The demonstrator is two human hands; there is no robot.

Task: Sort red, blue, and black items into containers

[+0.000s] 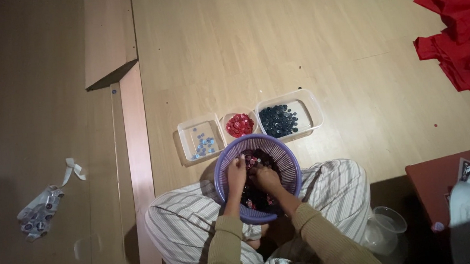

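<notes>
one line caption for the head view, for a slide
Both hands dig in a purple basket of buttons.

Two hands, the left hand [236, 169] and right hand [265, 176], sit in one purple basket [288, 158] of caps, and just beyond them stand three clear containers: one with light blue caps [201, 139], one with red caps [239, 124], one with dark blue caps [289, 114].
</notes>
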